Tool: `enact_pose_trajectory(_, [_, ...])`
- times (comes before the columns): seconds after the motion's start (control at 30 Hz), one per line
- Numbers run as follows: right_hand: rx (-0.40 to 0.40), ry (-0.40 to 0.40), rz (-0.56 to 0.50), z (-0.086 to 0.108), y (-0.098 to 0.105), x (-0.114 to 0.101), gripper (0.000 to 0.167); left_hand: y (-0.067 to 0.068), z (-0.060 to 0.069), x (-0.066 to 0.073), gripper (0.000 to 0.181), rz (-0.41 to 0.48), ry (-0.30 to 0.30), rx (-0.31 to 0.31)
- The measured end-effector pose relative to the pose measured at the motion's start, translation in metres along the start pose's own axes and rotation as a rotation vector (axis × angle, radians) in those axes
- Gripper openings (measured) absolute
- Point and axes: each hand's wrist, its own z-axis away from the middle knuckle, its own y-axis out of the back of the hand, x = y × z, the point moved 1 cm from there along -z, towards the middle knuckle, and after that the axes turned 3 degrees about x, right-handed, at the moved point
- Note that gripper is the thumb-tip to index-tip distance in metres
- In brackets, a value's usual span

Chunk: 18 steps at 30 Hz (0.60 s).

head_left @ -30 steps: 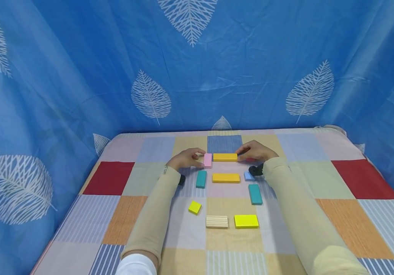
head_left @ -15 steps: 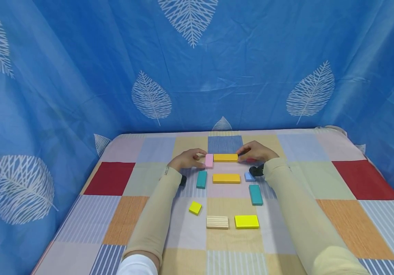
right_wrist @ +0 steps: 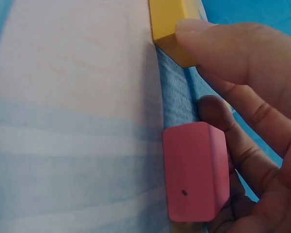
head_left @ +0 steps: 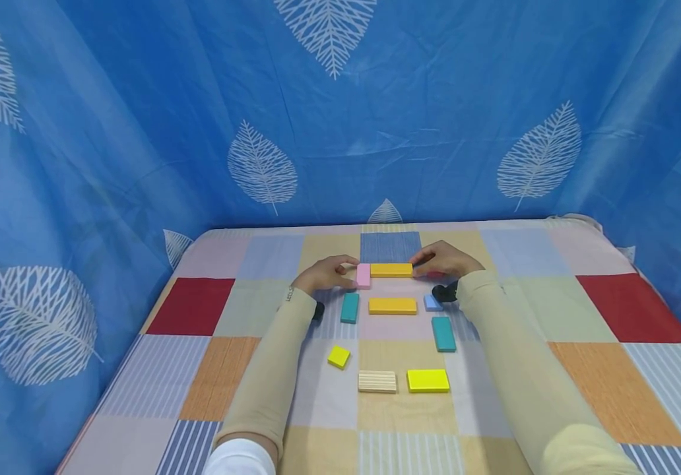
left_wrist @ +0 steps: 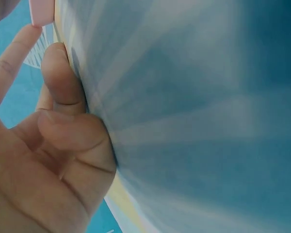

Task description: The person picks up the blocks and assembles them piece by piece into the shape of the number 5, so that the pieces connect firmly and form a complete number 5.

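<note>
In the head view my left hand (head_left: 326,273) pinches a pink rectangular block (head_left: 363,276) at the far middle of the cloth. Its thumb and index finger hold the block's near and far ends; the other fingers curl against the cloth in the left wrist view. Against the pink block's right side lies a long orange-yellow block (head_left: 391,270). My right hand (head_left: 444,259) grips that block's right end, thumb on the near side in the right wrist view. Beneath the right palm sits a red block (right_wrist: 191,170), mostly hidden from the head camera.
Nearer lie a second orange-yellow block (head_left: 392,306), a small blue piece (head_left: 432,303), teal blocks (head_left: 350,308) on either side, a yellow square (head_left: 338,357), a ridged wooden block (head_left: 377,381) and a yellow rectangle (head_left: 428,380). A blue leaf-print curtain (head_left: 435,99) surrounds the patchwork cloth.
My left hand has slid the pink block slightly right, closing the narrow gap to the orange-yellow block. The right hand keeps its grip, almost unmoved.
</note>
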Motion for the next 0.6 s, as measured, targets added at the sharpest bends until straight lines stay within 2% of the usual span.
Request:
enact_pose_trajectory(0.33, [-0.036,0.016,-0.001,-0.001,0.007,-0.003,0.052,0.007,-0.002,0.004,0.059,-0.016,0.026,-0.049])
enact_pose_trajectory(0.5, [-0.047,0.031,-0.001,0.004,0.011,0.000,0.052,0.006,-0.004,0.005,0.059,0.014,0.070,-0.074])
enact_pose_trajectory(0.6, [-0.029,0.026,0.008,0.005,0.013,0.004,0.051,0.005,-0.005,0.003,0.059,0.022,0.093,-0.067])
